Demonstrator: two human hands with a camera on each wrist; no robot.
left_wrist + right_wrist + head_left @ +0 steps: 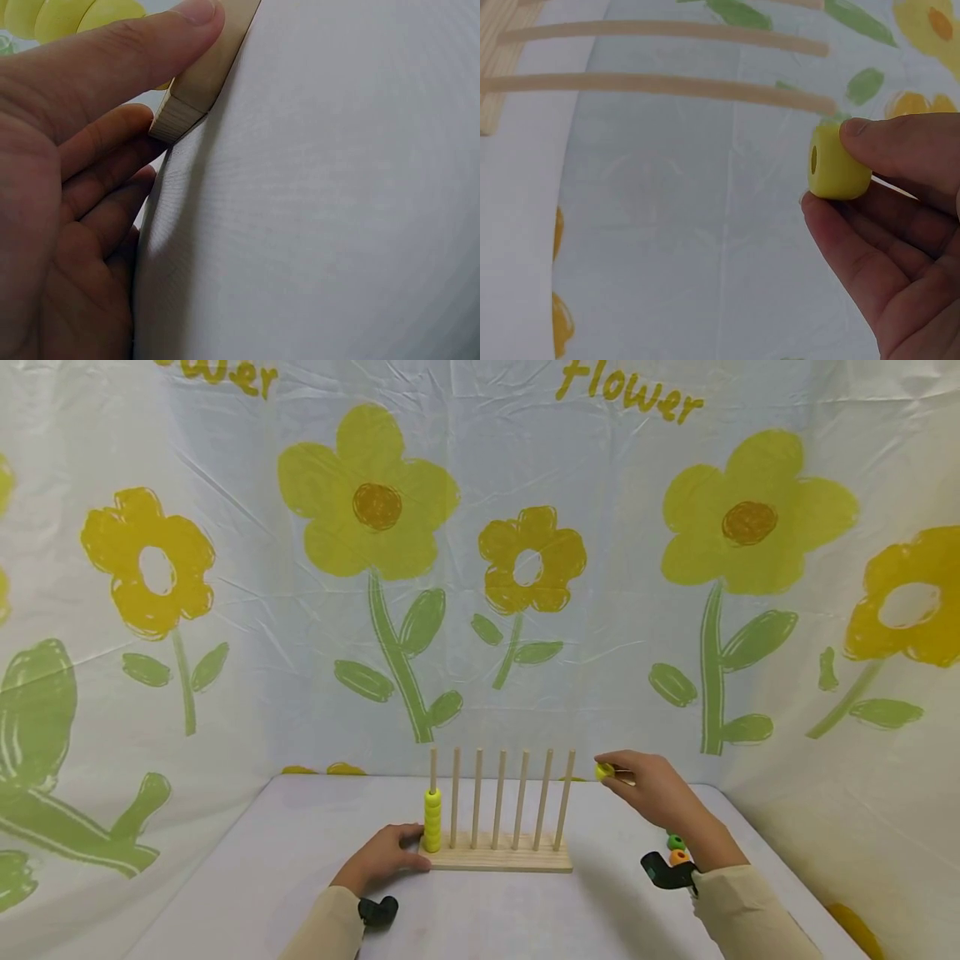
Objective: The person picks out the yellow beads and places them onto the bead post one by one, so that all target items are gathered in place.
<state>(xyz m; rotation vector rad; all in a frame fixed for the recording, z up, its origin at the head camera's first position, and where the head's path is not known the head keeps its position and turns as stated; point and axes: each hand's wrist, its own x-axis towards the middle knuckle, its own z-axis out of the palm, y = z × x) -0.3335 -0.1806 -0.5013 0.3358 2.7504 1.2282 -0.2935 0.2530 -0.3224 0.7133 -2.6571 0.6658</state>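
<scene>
A wooden peg stand (pixel 498 858) with a row of several upright pegs stands on the table. Yellow beads (pixel 432 821) are stacked on its leftmost peg, whose tip shows above them. My left hand (pixel 384 858) holds the left end of the base, thumb (pixel 150 49) along its front and fingers at the end and behind. To the right of the stand, level with the peg tops, my right hand (pixel 651 783) pinches a yellow bead (pixel 836 163) between thumb and fingers. The bead's hole faces the pegs and it is apart from them.
On the white table (pixel 480 922), a green bead (pixel 676 842) and an orange bead (pixel 678 857) lie at the right, partly hidden behind my right wrist. A flower-printed cloth (pixel 480 710) hangs behind the table and along its sides.
</scene>
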